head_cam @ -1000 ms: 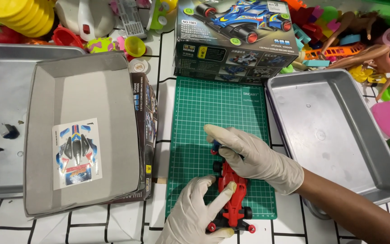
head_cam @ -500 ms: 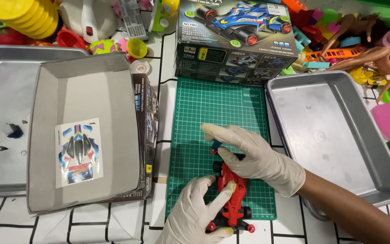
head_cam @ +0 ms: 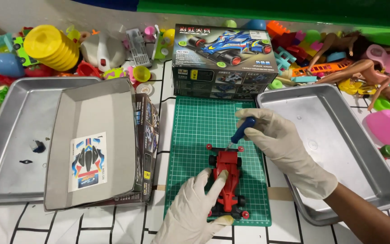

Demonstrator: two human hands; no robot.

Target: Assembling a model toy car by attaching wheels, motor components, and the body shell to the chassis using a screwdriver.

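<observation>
1. Head view: the red toy racing car lay on the green cutting mat, in the mat's near half, close to its near edge and slightly right of centre.
2. The left hand, gloved, was closed down over the car's left side and rear, with fingers lying along the body and pinning it to the mat.
3. The right hand, also gloved, was clamped around the blue handle of a small screwdriver. The tip met the car's front end, near the front wheels.
4. Orientation: the car's long axis ran roughly parallel to the mat's long sides. The nose pointed toward the far edge, the tail toward the near edge.
5. Progress, as a judgement: the car appeared largely assembled, with body, four wheels and corner rollers in place. Work on a front fastener seemed to be in hand; whether it was tight could not be told.
6. The sticker sheet lay unused in the open grey box lid, left of the mat. The metal tray to the right held no parts.
7. The printed car box stood just beyond the mat's far edge.
</observation>
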